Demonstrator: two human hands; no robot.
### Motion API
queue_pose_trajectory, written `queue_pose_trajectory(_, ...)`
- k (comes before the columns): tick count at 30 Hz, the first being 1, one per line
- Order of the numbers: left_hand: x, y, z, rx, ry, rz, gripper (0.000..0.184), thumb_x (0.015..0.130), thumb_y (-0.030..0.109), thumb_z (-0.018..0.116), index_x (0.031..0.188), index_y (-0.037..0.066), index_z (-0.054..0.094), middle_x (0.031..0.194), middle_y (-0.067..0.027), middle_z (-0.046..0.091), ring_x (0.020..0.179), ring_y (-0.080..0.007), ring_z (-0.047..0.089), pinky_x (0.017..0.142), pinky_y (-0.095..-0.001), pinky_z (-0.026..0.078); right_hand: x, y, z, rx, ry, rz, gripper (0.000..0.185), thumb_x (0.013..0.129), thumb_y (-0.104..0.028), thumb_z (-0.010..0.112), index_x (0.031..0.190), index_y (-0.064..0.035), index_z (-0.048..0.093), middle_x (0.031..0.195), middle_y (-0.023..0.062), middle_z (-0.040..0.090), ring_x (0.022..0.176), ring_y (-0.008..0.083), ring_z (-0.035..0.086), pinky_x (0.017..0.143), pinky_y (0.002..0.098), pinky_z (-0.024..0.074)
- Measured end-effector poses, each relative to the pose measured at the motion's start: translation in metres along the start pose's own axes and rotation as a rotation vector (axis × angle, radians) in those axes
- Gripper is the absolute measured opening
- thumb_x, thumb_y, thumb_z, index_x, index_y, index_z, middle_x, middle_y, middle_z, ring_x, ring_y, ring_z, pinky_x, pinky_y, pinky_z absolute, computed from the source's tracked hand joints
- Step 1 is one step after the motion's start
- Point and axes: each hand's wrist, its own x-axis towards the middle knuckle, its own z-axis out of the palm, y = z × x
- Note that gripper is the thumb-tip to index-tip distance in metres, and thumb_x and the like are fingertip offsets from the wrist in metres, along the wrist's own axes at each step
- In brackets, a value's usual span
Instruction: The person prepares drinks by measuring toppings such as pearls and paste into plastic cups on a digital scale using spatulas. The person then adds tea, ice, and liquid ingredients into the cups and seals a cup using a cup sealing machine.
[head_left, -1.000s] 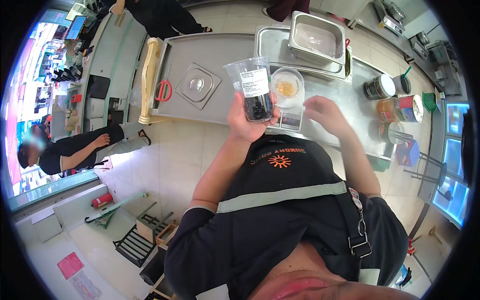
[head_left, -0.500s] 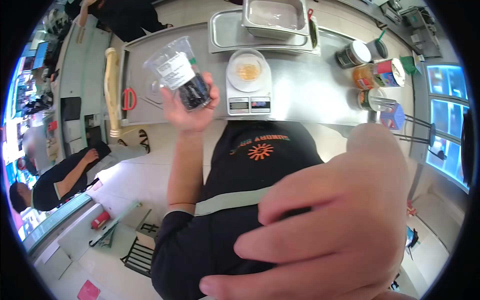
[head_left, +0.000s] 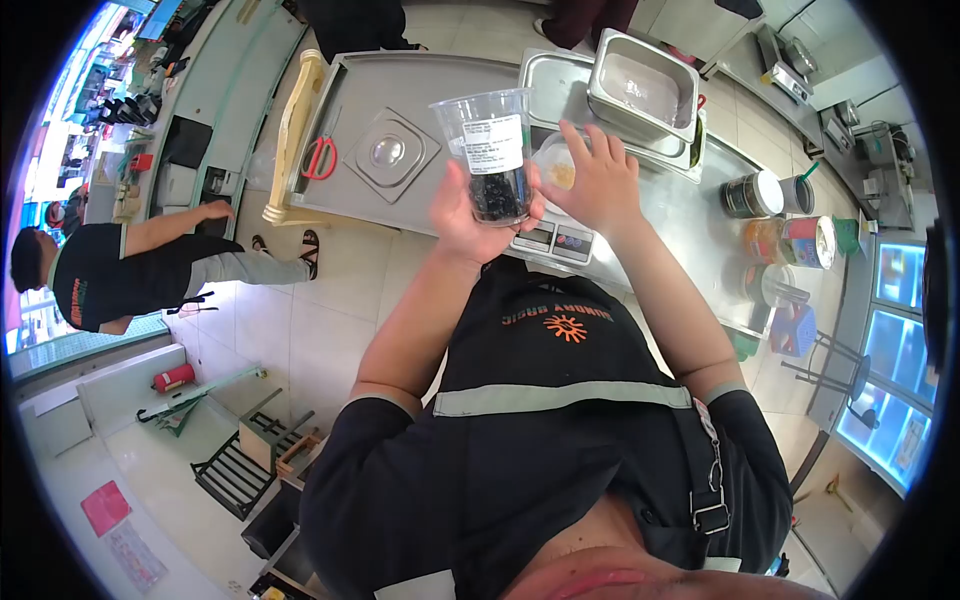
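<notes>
My left hand is wrapped around a clear plastic cup with a white printed label and dark, glossy contents in its lower part. The cup stands nearly upright above the front of the steel table. Just right of it, my right hand has its fingers spread, hiding part of a white digital scale. Between the hands shows a clear round container with something yellowish in it; it rests on the scale. Whether my right thumb touches the cup, I cannot tell.
A steel lid and red scissors lie at left on the table. Steel pans stand at the back, and several jars at right. A person in dark clothes stands at far left.
My right hand has gone from close before the camera to the scale, fingers now spread. The cup, in my left hand, is nearer the scale. The view has shifted, bringing the steel lid into sight.
</notes>
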Motion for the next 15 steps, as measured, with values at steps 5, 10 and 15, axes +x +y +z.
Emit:
queue_pose_trajectory(5,0.004,-0.004,0.001,0.013,-0.02,-0.008,0.081,0.092,0.07,0.041,0.134,0.001,0.047,0.106,-0.0188,0.06,0.083,-0.0313,0.065,0.06,-0.0361,0.049,-0.001,0.013,0.005,0.047,-0.009,0.0,0.086,0.068,-0.045,0.08,0.143,-0.0209,0.046,0.139,0.0138,0.048,0.126,0.0333,0.049,0.098,0.0483,0.0447)
queue_pose_trajectory(10,0.01,-0.005,-0.004,-0.004,-0.021,-0.031,0.08,0.092,0.071,0.041,0.134,0.003,0.048,0.109,-0.0184,0.059,0.084,-0.031,0.065,0.061,-0.036,0.049,-0.017,0.036,-0.03,0.334,-0.089,0.036,0.081,0.07,-0.036,0.079,0.141,-0.0131,0.048,0.135,0.0171,0.051,0.123,0.0372,0.052,0.101,0.0437,0.0461)
queue_pose_trajectory(15,0.017,-0.005,-0.003,-0.019,-0.053,-0.07,0.08,0.092,0.072,0.04,0.134,0.004,0.048,0.11,-0.0184,0.06,0.086,-0.0313,0.065,0.063,-0.0369,0.05,-0.015,0.048,-0.05,0.448,-0.155,0.062,0.085,0.071,-0.04,0.08,0.143,-0.0097,0.046,0.134,0.0209,0.053,0.122,0.0379,0.055,0.1,0.043,0.0469)
